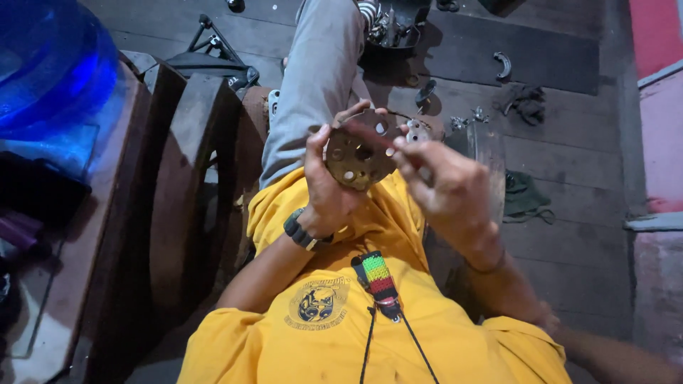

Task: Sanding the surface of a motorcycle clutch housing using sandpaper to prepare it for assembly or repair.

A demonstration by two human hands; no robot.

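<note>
- The left hand [324, 188] grips a round, rusty metal disc [358, 158] pierced with several holes; the thumb lies along its near-left edge and the fingertips curl over its far rim
- The right hand [445, 186] is pinched shut around a thin reddish tool [370, 134], thumb and forefinger closed on its near end; the tool runs from those fingers leftwards across the face of the disc
- The disc sits between the two hands, held up in the air above the yellow shirt [356, 313] and the grey trouser leg [316, 78], resting on nothing
- Beyond the fingertips, on the dark plank floor [569, 135], lie loose metal parts [504, 64] and crumpled rags [525, 103], well apart from both hands
- To the left of the left hand stands dark wooden furniture [192, 185], with a blue translucent container [50, 71] further left
- Risk, as I judge it: the disc is held only at its edge, so a hard push from the tool could twist it out of the fingers and drop it onto the lap
- The tool tip could also skid off the pitted surface toward the left thumb, which lies just beside its path
- The light is dim and the right hand blurred, so exact contact cannot be told
</note>
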